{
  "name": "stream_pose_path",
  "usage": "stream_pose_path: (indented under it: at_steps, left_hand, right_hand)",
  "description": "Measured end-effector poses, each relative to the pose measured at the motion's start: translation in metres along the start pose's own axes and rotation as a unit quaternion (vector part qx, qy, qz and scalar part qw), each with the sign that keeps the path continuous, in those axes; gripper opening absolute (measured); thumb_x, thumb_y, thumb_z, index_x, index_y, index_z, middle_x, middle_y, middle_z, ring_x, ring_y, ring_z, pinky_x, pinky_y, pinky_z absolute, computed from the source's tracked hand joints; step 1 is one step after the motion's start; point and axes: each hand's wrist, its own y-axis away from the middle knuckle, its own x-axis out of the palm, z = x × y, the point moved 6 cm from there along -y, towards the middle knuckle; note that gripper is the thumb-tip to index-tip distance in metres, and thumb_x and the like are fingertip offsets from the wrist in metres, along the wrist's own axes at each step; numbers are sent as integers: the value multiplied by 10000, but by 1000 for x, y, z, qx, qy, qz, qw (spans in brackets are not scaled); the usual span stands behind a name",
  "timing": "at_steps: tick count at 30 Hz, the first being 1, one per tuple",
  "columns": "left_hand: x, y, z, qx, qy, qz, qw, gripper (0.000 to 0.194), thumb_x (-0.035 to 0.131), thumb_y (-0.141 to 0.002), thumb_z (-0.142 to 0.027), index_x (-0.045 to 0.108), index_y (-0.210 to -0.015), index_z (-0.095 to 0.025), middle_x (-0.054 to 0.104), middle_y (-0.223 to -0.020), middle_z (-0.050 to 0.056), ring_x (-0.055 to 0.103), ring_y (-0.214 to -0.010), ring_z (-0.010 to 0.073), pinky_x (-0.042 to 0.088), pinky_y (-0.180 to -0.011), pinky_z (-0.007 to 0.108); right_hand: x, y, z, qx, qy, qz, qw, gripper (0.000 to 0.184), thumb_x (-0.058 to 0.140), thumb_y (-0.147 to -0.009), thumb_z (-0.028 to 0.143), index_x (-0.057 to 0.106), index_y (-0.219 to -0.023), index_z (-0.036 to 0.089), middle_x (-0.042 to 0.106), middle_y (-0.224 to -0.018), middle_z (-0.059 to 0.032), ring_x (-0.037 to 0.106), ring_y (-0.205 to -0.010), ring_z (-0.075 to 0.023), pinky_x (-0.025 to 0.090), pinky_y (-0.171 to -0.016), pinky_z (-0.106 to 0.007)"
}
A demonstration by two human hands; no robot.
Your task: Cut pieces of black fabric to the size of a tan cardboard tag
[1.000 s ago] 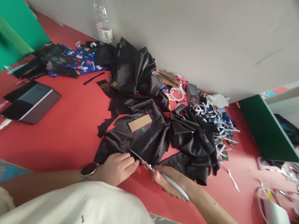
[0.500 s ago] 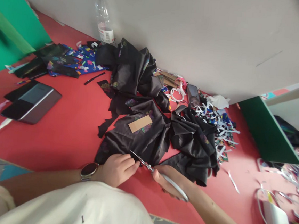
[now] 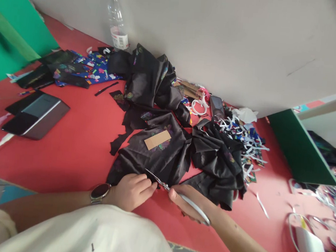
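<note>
My right hand (image 3: 190, 201) is closed around the white-handled scissors (image 3: 200, 212). Their thin blades point up and left into the near edge of the black satin fabric (image 3: 142, 153), which has coloured flower prints. Just left of the blades, my left hand (image 3: 135, 189) has its fingers curled down on that same edge, pinching the fabric. A watch sits on the left wrist. On the fabric lies a tan cardboard strip (image 3: 157, 139), flat and slightly tilted, beyond both hands.
Crumpled black cloth (image 3: 218, 158) lies right of the hands, with white and blue scraps (image 3: 251, 149) behind it. Against the wall stands a plastic bottle (image 3: 117, 19). A dark device (image 3: 36, 115) with a white cable is at left. Green boards (image 3: 304, 149) flank the red table (image 3: 80, 146).
The scissors and my right hand have shifted slightly to the left, toward my left hand. My left hand, the fabric and the cardboard strip look the same.
</note>
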Motion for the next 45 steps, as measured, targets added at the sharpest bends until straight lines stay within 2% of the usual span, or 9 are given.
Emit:
stream_pose_path:
  at_steps: [8,15,22,28,33,37,41,45]
  left_hand:
    - [-4,-3,-1,8,-1,-3,1000,177,484,-906,-108,653,-888,-157,525,-596,-27,493,-583,121,362,-488,292]
    - [-3,-3,-1,15,-5,0,1000,191,462,-917,-103,644,-889,-152,524,-597,-18,478,-572,122,340,-490,289]
    - [0,0,-2,10,-1,27,1000,163,483,-910,-100,635,-953,-137,550,-643,-5,487,-614,136,344,-510,310]
    - [-2,-1,-2,11,-2,14,1000,179,462,-921,-104,637,-926,-142,545,-626,-11,486,-595,129,342,-489,313]
    - [-2,-2,-2,10,-2,11,1000,161,465,-922,-108,622,-927,-145,533,-613,-10,490,-588,131,351,-488,310]
    - [-3,-3,-3,17,13,12,1000,136,484,-912,-109,612,-952,-133,531,-603,-4,495,-587,140,351,-491,314]
    - [-3,-3,-4,22,13,7,1000,140,486,-905,-100,613,-951,-138,523,-602,-6,487,-579,137,357,-476,316]
    - [-3,-3,-3,10,3,2,1000,166,474,-910,-106,631,-905,-160,515,-595,-8,486,-571,134,368,-461,318]
  right_hand:
    - [-5,-2,12,-11,39,12,999,573,264,-884,711,426,-737,181,437,-575,22,376,-458,-76,259,-399,-188]
    - [-3,-7,9,-25,4,5,1000,605,276,-845,762,418,-747,183,383,-559,34,397,-442,-79,237,-371,-175]
    - [2,-13,-3,26,-10,22,999,688,239,-825,795,529,-934,180,431,-553,31,396,-385,-80,284,-326,-162]
    - [-1,-13,11,-13,-41,6,999,658,271,-845,765,521,-844,156,427,-585,24,434,-438,-79,346,-362,-159]
    - [3,-14,10,-15,-38,3,999,647,297,-841,760,527,-862,156,406,-554,35,415,-427,-81,300,-343,-154]
    - [4,-17,9,-4,-42,9,999,682,259,-840,771,544,-890,154,432,-558,29,406,-418,-82,320,-343,-165]
    - [1,-16,17,-8,-41,9,999,678,261,-833,780,522,-842,154,442,-596,20,411,-443,-82,338,-363,-179]
    - [1,-15,20,-11,-41,9,999,663,321,-798,804,492,-804,163,409,-588,32,410,-454,-76,308,-374,-170]
